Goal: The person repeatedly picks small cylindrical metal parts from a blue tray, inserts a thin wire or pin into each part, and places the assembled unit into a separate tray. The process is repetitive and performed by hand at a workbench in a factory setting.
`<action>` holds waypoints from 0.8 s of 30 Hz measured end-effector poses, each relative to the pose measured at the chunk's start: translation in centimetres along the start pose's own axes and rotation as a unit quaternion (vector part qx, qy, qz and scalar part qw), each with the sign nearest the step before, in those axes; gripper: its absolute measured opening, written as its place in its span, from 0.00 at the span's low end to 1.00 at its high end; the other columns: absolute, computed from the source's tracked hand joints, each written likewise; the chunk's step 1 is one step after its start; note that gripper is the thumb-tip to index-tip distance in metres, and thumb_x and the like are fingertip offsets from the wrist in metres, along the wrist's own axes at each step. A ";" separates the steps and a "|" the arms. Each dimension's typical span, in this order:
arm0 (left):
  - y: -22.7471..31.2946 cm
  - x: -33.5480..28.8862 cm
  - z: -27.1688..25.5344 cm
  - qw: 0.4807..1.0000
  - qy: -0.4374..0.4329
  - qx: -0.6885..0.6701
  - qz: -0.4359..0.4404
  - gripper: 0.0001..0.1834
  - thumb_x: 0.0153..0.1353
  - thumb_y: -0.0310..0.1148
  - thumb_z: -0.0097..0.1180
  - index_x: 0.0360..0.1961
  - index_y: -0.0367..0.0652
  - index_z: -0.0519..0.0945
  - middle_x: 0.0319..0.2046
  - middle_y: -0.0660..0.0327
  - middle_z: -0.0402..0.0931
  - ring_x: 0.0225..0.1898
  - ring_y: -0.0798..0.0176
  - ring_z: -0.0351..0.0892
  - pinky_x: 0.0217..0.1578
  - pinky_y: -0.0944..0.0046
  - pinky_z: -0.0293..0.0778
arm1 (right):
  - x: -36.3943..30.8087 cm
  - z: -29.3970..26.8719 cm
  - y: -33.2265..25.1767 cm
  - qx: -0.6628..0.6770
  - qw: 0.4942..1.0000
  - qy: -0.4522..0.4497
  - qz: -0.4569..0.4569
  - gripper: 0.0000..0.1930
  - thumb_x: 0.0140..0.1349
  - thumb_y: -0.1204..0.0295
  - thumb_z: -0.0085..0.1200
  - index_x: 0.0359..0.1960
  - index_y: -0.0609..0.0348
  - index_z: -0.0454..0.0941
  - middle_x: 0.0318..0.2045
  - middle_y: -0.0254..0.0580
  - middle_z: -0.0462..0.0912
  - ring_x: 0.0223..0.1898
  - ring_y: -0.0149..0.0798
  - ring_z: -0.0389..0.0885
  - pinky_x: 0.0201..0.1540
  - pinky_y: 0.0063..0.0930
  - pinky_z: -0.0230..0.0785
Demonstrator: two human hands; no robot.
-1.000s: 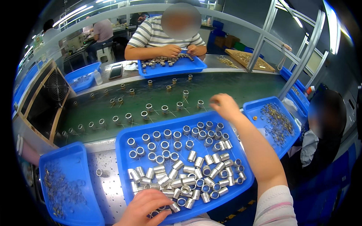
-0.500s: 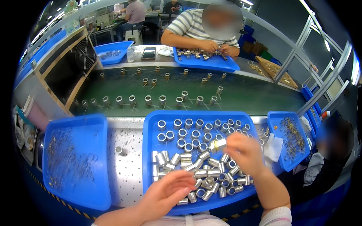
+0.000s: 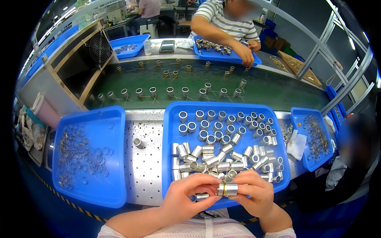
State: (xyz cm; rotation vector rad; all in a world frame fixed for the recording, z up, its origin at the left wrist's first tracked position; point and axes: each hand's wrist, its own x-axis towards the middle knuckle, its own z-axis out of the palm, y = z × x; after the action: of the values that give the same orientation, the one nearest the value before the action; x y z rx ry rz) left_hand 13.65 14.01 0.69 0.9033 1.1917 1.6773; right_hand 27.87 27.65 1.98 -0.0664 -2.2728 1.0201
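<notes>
Both hands meet over the near edge of a large blue tray (image 3: 169,158). Between them lies a short shiny metal cylinder (image 3: 227,189) with a yellowish band round it. My right hand (image 3: 256,194) grips its right end, while the fingers of my left hand (image 3: 184,196) close at its left end. Just past my fingers, many silvery metal cylinders (image 3: 212,159) lie jumbled in the tray. Toward the back of the tray, more cylinders (image 3: 204,124) stand upright, some with thin wires beside them.
Beyond the tray runs a green belt (image 3: 131,81) carrying upright cylinders with thin wires. A blue tray of small clear discs with wires (image 3: 89,158) is at left, a smaller blue tray (image 3: 313,137) at right. A lone cylinder (image 3: 138,142) stands on the perforated metal table. A co-worker's hand (image 3: 244,54) reaches over the belt.
My right hand has come down and nearer with the banded cylinder, and my left hand has moved to meet it. Across the belt, the co-worker's arm has stretched forward. The view has shifted slightly.
</notes>
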 end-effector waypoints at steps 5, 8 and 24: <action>-0.1 0.1 -0.3 0.975 0.037 0.168 0.139 0.15 0.43 0.18 0.61 0.35 0.38 0.79 0.35 0.56 0.77 0.33 0.66 0.78 0.34 0.69 0.76 | -0.2 0.6 -0.3 0.072 0.996 -0.001 0.062 0.13 0.41 0.77 0.65 0.31 0.63 0.78 0.33 0.44 0.78 0.34 0.43 0.76 0.36 0.31 0.68; -0.4 0.4 -1.0 0.954 0.004 0.229 0.194 0.17 0.46 0.19 0.61 0.39 0.37 0.77 0.37 0.56 0.76 0.35 0.66 0.78 0.37 0.69 0.75 | -0.4 1.0 -0.3 0.081 0.994 0.010 0.073 0.13 0.41 0.78 0.65 0.31 0.63 0.78 0.34 0.44 0.78 0.34 0.43 0.76 0.37 0.31 0.68; -0.8 -0.4 -1.7 0.995 -0.062 -0.070 -0.042 0.19 0.49 0.17 0.58 0.44 0.34 0.73 0.44 0.55 0.70 0.44 0.65 0.73 0.48 0.68 0.73 | -1.1 3.0 0.0 0.027 0.998 0.048 -0.014 0.10 0.40 0.82 0.63 0.26 0.68 0.76 0.38 0.50 0.78 0.41 0.48 0.79 0.42 0.33 0.74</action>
State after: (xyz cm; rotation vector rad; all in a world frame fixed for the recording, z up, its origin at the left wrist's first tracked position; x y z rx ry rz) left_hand 12.45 13.23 -0.62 0.8464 1.0032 1.5933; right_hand 27.02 25.39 -0.11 -0.0600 -2.1524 1.0399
